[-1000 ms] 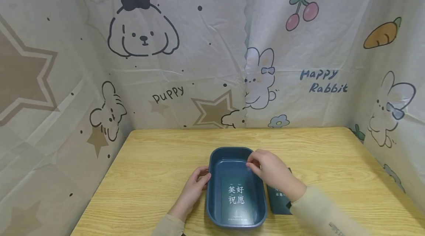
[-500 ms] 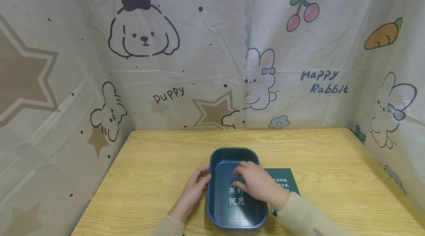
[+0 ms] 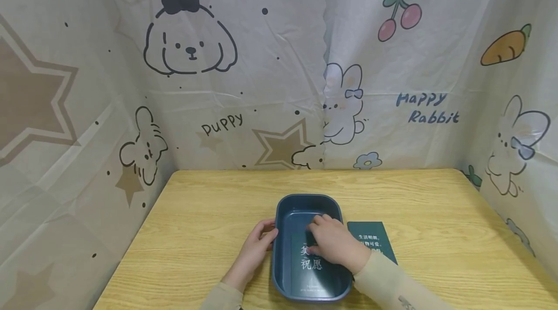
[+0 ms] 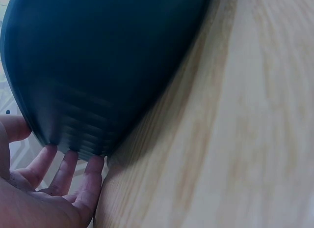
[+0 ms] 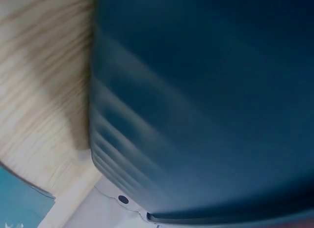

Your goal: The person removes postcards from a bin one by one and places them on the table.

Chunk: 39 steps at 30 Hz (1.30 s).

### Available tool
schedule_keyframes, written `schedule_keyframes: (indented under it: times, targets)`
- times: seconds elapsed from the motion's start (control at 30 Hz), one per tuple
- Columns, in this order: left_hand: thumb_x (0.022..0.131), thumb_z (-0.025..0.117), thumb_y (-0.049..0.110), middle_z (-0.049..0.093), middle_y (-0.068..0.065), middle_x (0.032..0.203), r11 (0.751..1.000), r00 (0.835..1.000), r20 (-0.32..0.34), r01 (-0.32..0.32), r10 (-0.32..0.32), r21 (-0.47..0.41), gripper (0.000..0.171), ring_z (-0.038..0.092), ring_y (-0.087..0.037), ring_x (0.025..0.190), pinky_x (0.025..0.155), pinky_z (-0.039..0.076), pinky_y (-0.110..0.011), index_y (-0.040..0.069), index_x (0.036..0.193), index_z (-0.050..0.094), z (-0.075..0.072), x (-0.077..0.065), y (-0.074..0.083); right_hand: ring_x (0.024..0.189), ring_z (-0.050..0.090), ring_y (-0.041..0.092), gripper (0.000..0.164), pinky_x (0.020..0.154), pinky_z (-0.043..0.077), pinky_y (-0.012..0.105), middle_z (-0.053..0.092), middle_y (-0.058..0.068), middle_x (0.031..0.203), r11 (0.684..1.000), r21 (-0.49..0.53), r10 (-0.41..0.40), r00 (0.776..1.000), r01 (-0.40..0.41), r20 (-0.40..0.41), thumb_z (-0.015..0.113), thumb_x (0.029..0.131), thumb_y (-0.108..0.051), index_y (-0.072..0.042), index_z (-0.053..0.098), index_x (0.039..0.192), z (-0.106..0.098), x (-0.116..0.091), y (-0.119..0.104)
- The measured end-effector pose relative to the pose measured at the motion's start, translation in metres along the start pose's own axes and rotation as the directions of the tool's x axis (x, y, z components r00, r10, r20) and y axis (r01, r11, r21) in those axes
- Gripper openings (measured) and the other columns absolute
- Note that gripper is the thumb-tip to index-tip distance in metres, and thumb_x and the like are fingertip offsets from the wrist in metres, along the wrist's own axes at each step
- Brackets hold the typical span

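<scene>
A deep blue rectangular tray (image 3: pixel 284 223) with rounded corners stands on the table. Inside it lies a flat dark green booklet (image 3: pixel 313 281) with white characters on its cover. My left hand (image 3: pixel 254 246) is at the tray's left side; in the left wrist view its fingertips (image 4: pixel 72 156) touch the outer wall and the thumb is by the rim. My right hand (image 3: pixel 333 242) reaches over the right rim into the tray, above the booklet's upper part, with thumb and fingers apart. Whether its fingertips touch the booklet is hard to tell. The tray's wall hides this hand in the right wrist view.
Right of the tray, a second dark green booklet (image 3: pixel 370 232) with white characters lies on the wooden table (image 3: pixel 218 203), partly covered by the right sleeve. A printed curtain (image 3: pixel 261 82) hangs behind the table and along both sides.
From the tray's upper right rim, my right hand has moved left and down over the booklet, then lowered slightly toward it. The left hand and tray stay put.
</scene>
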<state>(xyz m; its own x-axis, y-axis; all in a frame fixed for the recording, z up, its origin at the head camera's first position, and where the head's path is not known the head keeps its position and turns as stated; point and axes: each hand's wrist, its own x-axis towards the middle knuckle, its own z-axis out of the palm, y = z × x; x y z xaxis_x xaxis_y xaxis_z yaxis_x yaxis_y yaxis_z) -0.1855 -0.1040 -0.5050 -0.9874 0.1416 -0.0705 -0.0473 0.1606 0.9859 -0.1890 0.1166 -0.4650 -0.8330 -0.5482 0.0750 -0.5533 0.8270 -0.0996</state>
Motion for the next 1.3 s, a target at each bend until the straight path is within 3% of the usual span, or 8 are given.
schedule_keyframes:
  times: [0.4, 0.6, 1.3]
  targets:
    - [0.097, 0.052, 0.032, 0.053, -0.02, 0.129, 1.0, 1.0, 0.003, -0.006, 0.006, -0.015, 0.046, 0.055, -0.026, 0.108, 0.09, 0.05, -0.044, 0.005, 0.133, 0.049, -0.0007, -0.0011, 0.0012, 0.091, 0.052, 0.022, 0.059, 0.077, 0.05, 0.042, 0.064, 0.009, 0.102, 0.999, -0.027, 0.03, 0.998, -0.028, 0.055, 0.076, 0.072, -0.046, -0.004, 0.068, 0.112, 0.0014, 0.0022, -0.0008]
    - [0.096, 0.052, 0.032, 0.053, -0.018, 0.128, 1.0, 1.0, 0.003, 0.005, -0.005, -0.014, 0.044, 0.055, -0.025, 0.107, 0.09, 0.05, -0.044, 0.006, 0.132, 0.05, -0.0003, 0.0001, 0.0004, 0.088, 0.051, 0.021, 0.057, 0.073, 0.048, 0.039, 0.063, 0.007, 0.098, 0.999, -0.038, 0.036, 0.998, -0.034, 0.051, 0.078, 0.07, -0.045, -0.004, 0.07, 0.108, -0.0011, 0.0016, -0.0029]
    - [0.097, 0.051, 0.03, 0.051, -0.022, 0.131, 0.999, 1.0, 0.014, 0.005, -0.004, -0.033, 0.046, 0.054, -0.028, 0.109, 0.089, 0.05, -0.045, 0.003, 0.134, 0.047, -0.0007, -0.0021, 0.0023, 0.094, 0.056, 0.024, 0.054, 0.076, 0.05, 0.041, 0.066, 0.009, 0.101, 0.998, -0.012, 0.057, 0.998, -0.056, 0.007, 0.08, 0.068, -0.044, -0.007, 0.067, 0.105, 0.0019, 0.0005, -0.0027]
